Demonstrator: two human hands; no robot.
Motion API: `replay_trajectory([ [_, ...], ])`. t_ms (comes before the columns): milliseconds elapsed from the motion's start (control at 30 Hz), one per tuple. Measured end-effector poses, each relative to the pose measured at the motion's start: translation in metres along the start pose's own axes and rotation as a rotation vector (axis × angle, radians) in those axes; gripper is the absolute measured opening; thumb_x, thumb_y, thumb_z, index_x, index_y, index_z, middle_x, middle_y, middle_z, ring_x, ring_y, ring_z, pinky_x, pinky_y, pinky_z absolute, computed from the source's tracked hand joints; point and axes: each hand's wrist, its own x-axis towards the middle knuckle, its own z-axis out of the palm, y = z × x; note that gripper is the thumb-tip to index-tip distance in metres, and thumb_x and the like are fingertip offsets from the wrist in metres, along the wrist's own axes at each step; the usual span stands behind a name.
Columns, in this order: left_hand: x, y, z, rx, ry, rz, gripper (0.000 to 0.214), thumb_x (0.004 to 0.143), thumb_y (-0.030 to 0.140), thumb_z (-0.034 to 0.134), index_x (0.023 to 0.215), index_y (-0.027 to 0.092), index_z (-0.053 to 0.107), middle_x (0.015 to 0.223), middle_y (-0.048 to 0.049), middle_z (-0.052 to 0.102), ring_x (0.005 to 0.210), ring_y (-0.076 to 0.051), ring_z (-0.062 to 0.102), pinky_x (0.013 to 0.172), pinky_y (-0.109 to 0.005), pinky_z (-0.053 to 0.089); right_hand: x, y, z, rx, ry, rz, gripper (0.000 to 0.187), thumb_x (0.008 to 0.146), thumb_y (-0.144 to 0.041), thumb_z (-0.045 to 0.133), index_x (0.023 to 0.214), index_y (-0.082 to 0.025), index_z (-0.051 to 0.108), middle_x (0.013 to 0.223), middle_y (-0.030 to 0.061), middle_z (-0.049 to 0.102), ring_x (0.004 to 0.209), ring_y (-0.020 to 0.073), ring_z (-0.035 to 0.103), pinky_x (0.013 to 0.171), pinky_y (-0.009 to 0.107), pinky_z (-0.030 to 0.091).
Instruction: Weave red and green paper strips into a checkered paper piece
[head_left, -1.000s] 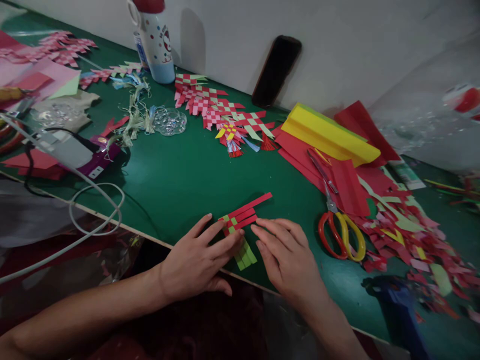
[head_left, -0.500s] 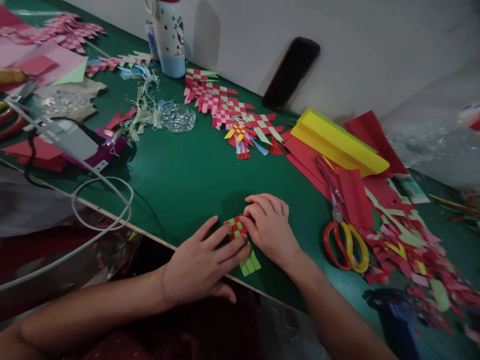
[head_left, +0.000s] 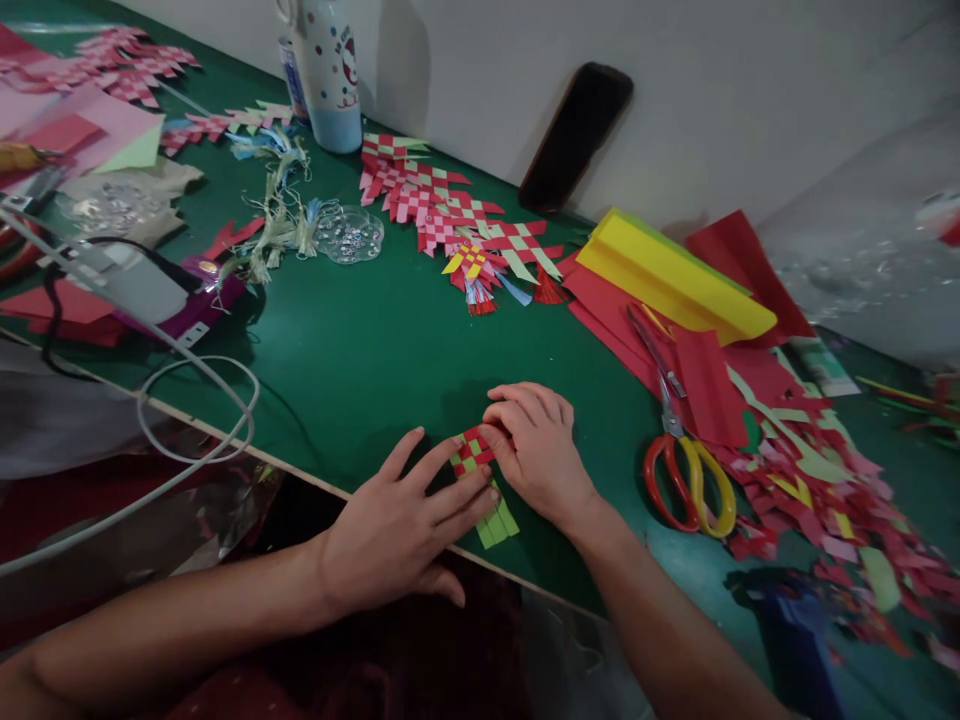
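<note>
Red-green paper weave (head_left: 474,451); left hand (head_left: 399,527) fingers splayed against it; right hand (head_left: 535,452) fingers curled over it.

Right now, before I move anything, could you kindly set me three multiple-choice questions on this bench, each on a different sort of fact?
1. Where do the red-and-yellow-handled scissors lie relative to the right hand?
A) Under it
B) To its right
C) Beside the spotted bottle

2. Which colours show in the woven paper strip piece between the hands?
A) Red and lime green
B) Blue and white
C) Black and orange

3. How does the black smartphone stand?
A) Flat on the tabletop
B) In a hand
C) Tilted against the white wall

Answers: 1 B, the handles lie apart from that hand, to its right. 2 A, red and green squares alternate. 3 C, its upper end leans on the wall.
</note>
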Motion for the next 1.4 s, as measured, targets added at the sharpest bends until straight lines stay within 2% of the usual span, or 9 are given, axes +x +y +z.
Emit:
replay_trajectory([
  [233, -0.001, -0.002, -0.011, -0.052, -0.033, 0.021, 0.088, 0.078, 0.08, 0.048, 0.15, 0.031, 0.032, 0.157, -0.0028, 0.034, 0.137, -0.037, 0.031, 0.104, -0.052, 0.031, -0.017, 0.0, -0.028, -0.044, 0.185, -0.018, 0.022, 0.096, -0.016, 0.047, 0.113, -0.02, 0.061, 0.12, 0.0075, 0.067, 0.119, 0.0247, 0.053, 0.102, 0.046, 0.037],
  [333, 0.002, -0.008, -0.02, -0.089, -0.004, 0.009, 0.085, 0.083, 0.076, 0.045, 0.149, 0.024, 0.034, 0.157, -0.0117, 0.03, 0.133, -0.035, 0.039, 0.102, -0.051, 0.034, -0.036, -0.008, -0.034, 0.007, 0.21, -0.011, 0.027, 0.095, -0.014, 0.046, 0.117, -0.02, 0.06, 0.12, 0.0085, 0.066, 0.12, 0.0241, 0.054, 0.102, 0.046, 0.041],
  [433, 0.008, -0.02, -0.026, -0.145, 0.02, -0.029, 0.056, 0.1, 0.049, 0.04, 0.144, 0.014, 0.039, 0.151, -0.0164, 0.039, 0.128, -0.025, 0.048, 0.1, -0.043, 0.038, -0.056, -0.019, -0.032, 0.048, 0.199, -0.029, 0.03, 0.095, -0.014, 0.047, 0.122, -0.019, 0.058, 0.12, 0.0095, 0.066, 0.12, 0.0231, 0.055, 0.101, 0.045, 0.045],
  [567, 0.014, -0.035, -0.029, -0.178, 0.077, -0.012, 0.036, 0.102, 0.022, 0.037, 0.135, 0.016, 0.049, 0.137, -0.0091, 0.056, 0.125, -0.019, 0.05, 0.102, -0.036, 0.037, -0.074, -0.039, -0.025, 0.003, 0.099, -0.095, 0.036, 0.095, -0.024, 0.05, 0.129, -0.015, 0.056, 0.126, 0.0121, 0.065, 0.126, 0.025, 0.053, 0.104, 0.047, 0.045],
  [800, 0.009, -0.044, -0.018, -0.05, 0.008, 0.102, 0.056, 0.097, 0.052, 0.045, 0.143, 0.019, 0.044, 0.143, -0.0074, 0.053, 0.141, -0.023, 0.036, 0.119, -0.046, 0.014, -0.085, -0.054, -0.008, -0.087, -0.031, -0.131, 0.056, 0.092, -0.049, 0.053, 0.134, -0.012, 0.054, 0.14, 0.0146, 0.056, 0.136, 0.0301, 0.044, 0.111, 0.052, 0.038],
  [967, 0.0, -0.037, -0.012, -0.012, 0.002, 0.147, 0.071, 0.093, 0.065, 0.04, 0.143, 0.015, 0.043, 0.145, -0.011, 0.051, 0.141, -0.024, 0.036, 0.121, -0.049, 0.008, -0.094, -0.058, 0.001, -0.128, -0.004, -0.152, 0.042, 0.096, -0.035, 0.05, 0.131, -0.012, 0.057, 0.139, 0.0114, 0.058, 0.134, 0.0278, 0.048, 0.112, 0.05, 0.038],
  [1133, -0.015, -0.026, -0.004, -0.032, 0.052, 0.182, 0.073, 0.089, 0.068, 0.045, 0.141, 0.015, 0.046, 0.14, -0.0121, 0.055, 0.137, -0.026, 0.041, 0.12, -0.054, 0.004, -0.107, -0.062, 0.001, -0.07, 0.105, -0.208, 0.039, 0.092, -0.007, 0.042, 0.122, -0.018, 0.064, 0.128, 0.0054, 0.067, 0.129, 0.0223, 0.053, 0.114, 0.047, 0.038],
  [1267, -0.022, -0.017, 0.004, -0.054, 0.064, 0.159, 0.064, 0.089, 0.054, 0.058, 0.14, 0.018, 0.046, 0.136, -0.0114, 0.059, 0.134, -0.026, 0.045, 0.119, -0.054, 0.011, -0.112, -0.063, -0.003, 0.072, 0.226, -0.216, 0.043, 0.088, -0.001, 0.041, 0.117, -0.019, 0.067, 0.115, 0.0058, 0.073, 0.119, 0.0194, 0.062, 0.108, 0.044, 0.045],
  [1400, -0.019, -0.009, 0.003, -0.113, 0.099, 0.076, 0.05, 0.092, 0.044, 0.057, 0.135, 0.02, 0.052, 0.13, -0.0094, 0.063, 0.128, -0.025, 0.05, 0.116, -0.051, 0.017, -0.103, -0.061, -0.014, 0.181, 0.261, -0.133, 0.048, 0.085, 0.0, 0.041, 0.12, -0.021, 0.066, 0.105, 0.0043, 0.076, 0.103, 0.0167, 0.07, 0.092, 0.035, 0.056],
])
